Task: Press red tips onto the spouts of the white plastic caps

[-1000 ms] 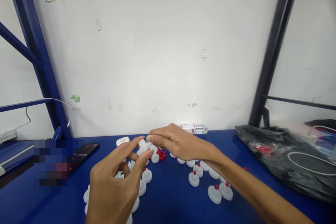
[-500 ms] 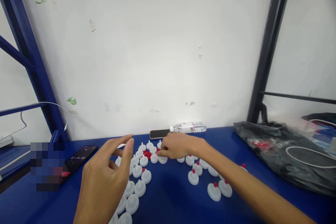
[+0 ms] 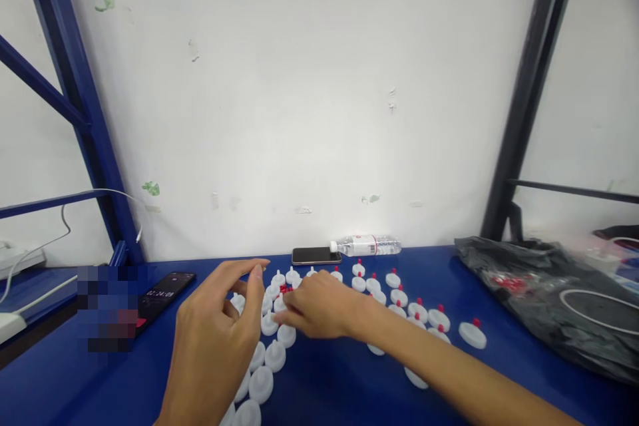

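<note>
Red-tipped discs (image 3: 472,334) done, toward table's (image 3: 329,389) right edge; bare discs (image 3: 261,384) left over, leftward. Left hand (image 3: 212,339): thumb, forefinger nearly meeting, nothing visible between. Right hand (image 3: 324,306): at bare discs, pinch can't tell.

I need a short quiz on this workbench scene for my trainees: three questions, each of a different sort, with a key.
1. Multiple choice: what lies flat by the wall, near the plastic bottle? A) notebook; B) smartphone; C) ruler.
2. True or false: the right hand is nearer the plastic bottle than the left hand is.
3. Fill in: the white spouted cap farthest to the right carries a ___ tip.

Key: 1. B; 2. True; 3. red.
</note>
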{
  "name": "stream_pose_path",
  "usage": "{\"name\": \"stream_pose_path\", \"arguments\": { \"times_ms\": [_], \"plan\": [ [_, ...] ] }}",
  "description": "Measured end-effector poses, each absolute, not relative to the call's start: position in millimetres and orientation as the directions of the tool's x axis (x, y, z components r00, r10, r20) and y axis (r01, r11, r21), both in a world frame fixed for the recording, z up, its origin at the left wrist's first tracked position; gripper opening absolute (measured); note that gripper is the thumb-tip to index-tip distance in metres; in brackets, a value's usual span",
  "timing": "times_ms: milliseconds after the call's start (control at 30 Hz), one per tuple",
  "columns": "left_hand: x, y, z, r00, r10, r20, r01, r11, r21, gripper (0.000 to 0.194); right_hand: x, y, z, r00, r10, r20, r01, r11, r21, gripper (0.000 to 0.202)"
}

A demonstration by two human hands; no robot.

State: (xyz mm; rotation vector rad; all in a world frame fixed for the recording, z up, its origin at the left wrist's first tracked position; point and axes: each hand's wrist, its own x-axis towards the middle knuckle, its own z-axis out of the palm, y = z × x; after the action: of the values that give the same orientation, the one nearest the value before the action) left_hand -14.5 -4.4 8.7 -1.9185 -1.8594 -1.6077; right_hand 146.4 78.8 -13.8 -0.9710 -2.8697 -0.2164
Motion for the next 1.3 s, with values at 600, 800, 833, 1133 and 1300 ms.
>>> {"name": "stream_pose_path", "arguments": {
  "times_ms": [600, 800, 833, 1133, 1300],
  "plan": [
    [-4.7, -6.8, 11.5, -0.22, 0.758, 0.615, 0.69, -0.325, 0.647, 0.043, 170.2, 77.1, 35.9, -0.697, 0.598, 0.395, 0.103, 0.629, -0.771, 0.04],
    [-2.8, -8.3, 11.3, -0.241, 0.728, 0.642, 0.717, -0.313, 0.624, 0.046, 181.3, 103.4, 18.9, -0.662, 0.661, 0.353, 0.632, 0.746, -0.21, 0.02],
    [-2.0, -8.7, 11.7, -0.247, 0.73, 0.638, 0.713, -0.309, 0.629, 0.046, 184.3, 109.8, 14.2, -0.674, 0.68, 0.289, 0.684, 0.722, -0.103, 0.012],
    [-2.2, -9.0, 11.3, -0.218, 0.76, 0.612, 0.694, -0.32, 0.645, 0.044, 188.8, 137.1, -19.0, -0.771, 0.634, 0.062, 0.637, 0.771, 0.028, 0.012],
    [-3.6, -8.2, 10.6, -0.208, 0.758, 0.618, 0.708, -0.319, 0.63, 0.044, 185.6, 140.5, -27.1, -0.753, 0.658, 0.017, 0.655, 0.748, 0.109, 0.01]
  ]
}}
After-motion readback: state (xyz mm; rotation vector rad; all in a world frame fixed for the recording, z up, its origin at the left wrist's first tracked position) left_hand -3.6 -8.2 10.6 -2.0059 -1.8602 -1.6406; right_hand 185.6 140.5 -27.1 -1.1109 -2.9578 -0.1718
